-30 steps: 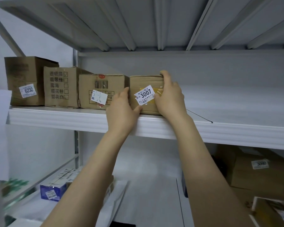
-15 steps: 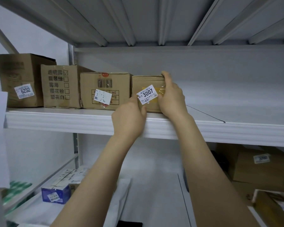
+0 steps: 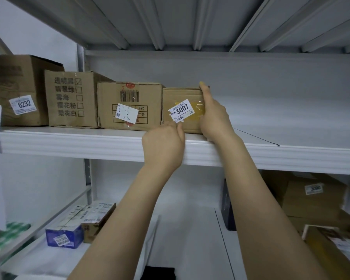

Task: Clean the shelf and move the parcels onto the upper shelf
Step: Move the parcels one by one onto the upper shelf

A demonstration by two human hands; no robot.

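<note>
The small cardboard box tagged 3007 sat on the upper shelf, at the right end of a row of parcels and just beside the barcoded carton; I could not tell whether the two touched. Judging by its size and square, undented faces, it was probably light and stiff enough to slide or lift without buckling. The glossy tape patch on its front could be slick under a thumb, though. The bare cardboard sides and the top corner looked like the safest places to hold it (the loose-cornered label offered nothing to pull on).

The right hand gripped the box's right side. Its palm lay against the front right edge and its fingers ran up that side, with one fingertip hooked over the top corner. The left hand sat low at the shelf lip with its knuckles towards the camera. Its thumb reached the box's bottom front edge under the label, and its other fingers were curled out of sight. Whether it pinched anything could not be told.
</note>
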